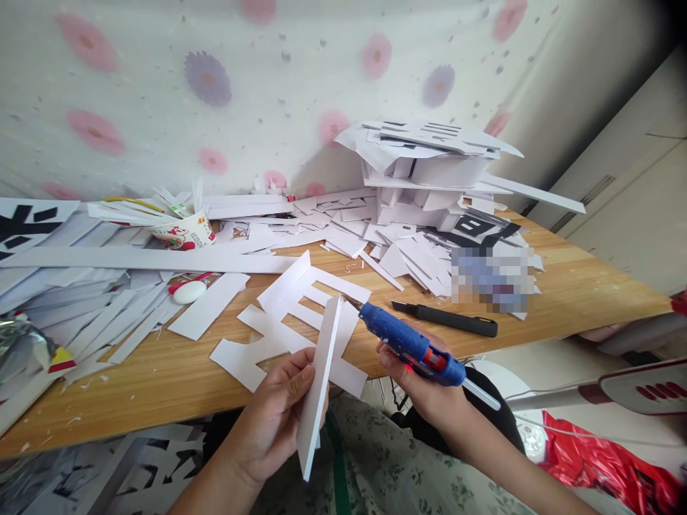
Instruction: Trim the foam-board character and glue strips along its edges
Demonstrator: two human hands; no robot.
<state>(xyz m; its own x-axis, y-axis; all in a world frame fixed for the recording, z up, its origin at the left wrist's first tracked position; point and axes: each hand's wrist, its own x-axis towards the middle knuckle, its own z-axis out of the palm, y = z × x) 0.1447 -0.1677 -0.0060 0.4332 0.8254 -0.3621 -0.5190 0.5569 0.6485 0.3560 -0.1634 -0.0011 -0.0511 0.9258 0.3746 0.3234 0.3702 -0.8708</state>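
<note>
My left hand pinches a long white foam board strip, tilted upright over the table's front edge. Wrapped in my right hand is a blue hot glue gun, with a clear glue stick poking from its back. The gun's nozzle is at the top end of the strip; whether it touches cannot be made out. Behind the strip, a white cut-out board with slots lies on the wooden table. A black utility knife rests just beyond the glue gun.
A white board model with sheets on top stands at the back right. White scraps cover the table's back, and strips pile up at left around a paper cup. A white oval object lies among them. A red bag is below right.
</note>
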